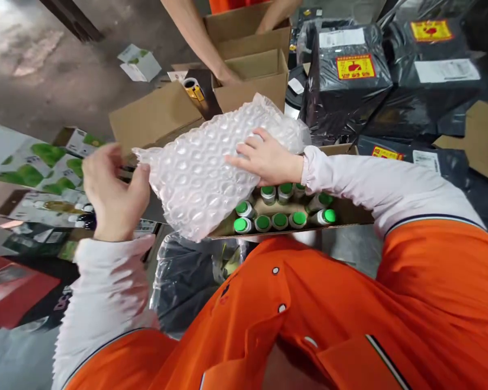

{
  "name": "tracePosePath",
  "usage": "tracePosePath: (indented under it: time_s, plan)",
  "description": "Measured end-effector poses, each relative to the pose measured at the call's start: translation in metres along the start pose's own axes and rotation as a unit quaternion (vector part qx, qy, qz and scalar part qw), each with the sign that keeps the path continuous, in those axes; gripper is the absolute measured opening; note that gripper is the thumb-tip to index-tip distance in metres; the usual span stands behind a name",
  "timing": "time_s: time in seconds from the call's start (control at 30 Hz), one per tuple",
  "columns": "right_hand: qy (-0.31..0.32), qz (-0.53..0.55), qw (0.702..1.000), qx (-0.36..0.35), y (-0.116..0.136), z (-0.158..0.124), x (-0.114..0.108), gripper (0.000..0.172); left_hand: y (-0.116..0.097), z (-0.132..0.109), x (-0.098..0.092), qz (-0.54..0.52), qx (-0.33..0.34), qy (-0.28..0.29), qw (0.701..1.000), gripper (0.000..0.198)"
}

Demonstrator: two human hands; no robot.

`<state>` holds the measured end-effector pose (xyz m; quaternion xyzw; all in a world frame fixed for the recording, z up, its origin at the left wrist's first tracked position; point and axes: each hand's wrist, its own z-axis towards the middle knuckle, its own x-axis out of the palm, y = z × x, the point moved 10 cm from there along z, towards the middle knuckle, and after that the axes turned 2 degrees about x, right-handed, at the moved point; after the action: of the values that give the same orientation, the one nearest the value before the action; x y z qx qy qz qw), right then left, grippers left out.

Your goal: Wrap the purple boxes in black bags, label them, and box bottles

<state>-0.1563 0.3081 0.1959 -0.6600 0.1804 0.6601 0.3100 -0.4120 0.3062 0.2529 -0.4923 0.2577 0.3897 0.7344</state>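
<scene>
A sheet of white bubble wrap [205, 168] lies over an open cardboard box [345, 214] in front of me. My left hand [111, 189] pinches the sheet's left corner. My right hand [266, 157] rests flat on top of the sheet with its fingers spread. Under the wrap's right edge several bottles with green caps [280, 208] stand packed in the box. I wear white sleeves and an orange vest.
Another person's bare arms [197, 38] reach into stacked open cartons [254, 76] at the back. A tape roll [193, 86] sits beside them. Black wrapped parcels with yellow labels [350, 81] fill the right. Green-printed product boxes [32, 162] lie at left, a red box [12, 290] lower left.
</scene>
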Motion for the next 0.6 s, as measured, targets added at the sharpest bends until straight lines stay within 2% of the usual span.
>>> tracePosePath:
  time_s: [0.07,0.1,0.17,0.2,0.23,0.3,0.37,0.4,0.43,0.5,0.53,0.6]
  plan:
    - [0.007,-0.007,1.0,0.001,0.005,-0.004,-0.003,0.102,-0.047,-0.003,-0.005,0.041,0.107,0.0,0.993,0.07]
    - [0.015,-0.003,1.0,0.001,0.007,-0.006,-0.004,0.095,-0.071,-0.005,-0.001,0.046,0.158,0.021,0.986,0.076]
    - [0.018,0.031,0.999,0.004,0.012,-0.013,-0.008,0.078,-0.106,-0.003,0.018,0.027,0.221,0.102,0.97,0.087]
    - [0.013,0.061,0.998,0.005,0.013,-0.018,-0.01,0.073,-0.111,0.003,0.029,0.032,0.217,0.137,0.966,0.093]
    - [0.006,0.091,0.996,0.002,0.015,-0.024,-0.013,0.071,-0.108,0.013,0.042,0.05,0.188,0.168,0.966,0.099]
    - [-0.01,0.131,0.991,-0.01,0.013,-0.04,-0.019,0.077,-0.085,0.033,0.071,0.083,0.103,0.246,0.96,0.108]
    - [-0.07,0.138,0.988,0.029,-0.011,-0.056,-0.031,0.095,-0.061,0.044,0.1,0.081,0.035,0.333,0.939,0.096]
    - [-0.121,0.141,0.979,0.085,-0.035,-0.064,-0.039,0.105,-0.054,0.045,0.111,0.059,0.017,0.367,0.928,0.081]
    - [-0.173,0.159,0.96,0.154,-0.065,-0.074,-0.044,0.111,-0.05,0.045,0.119,0.024,0.005,0.387,0.922,0.065]
    - [-0.231,0.265,0.901,0.256,-0.12,-0.088,-0.039,0.118,-0.047,0.046,0.122,-0.084,-0.037,0.377,0.922,0.041]
    - [-0.231,0.35,0.868,0.267,-0.141,-0.087,-0.03,0.116,-0.048,0.045,0.12,-0.157,-0.062,0.361,0.917,0.037]
    - [-0.208,0.52,0.799,0.218,-0.16,-0.076,-0.016,0.104,-0.054,0.044,0.11,-0.296,-0.104,0.323,0.893,0.035]
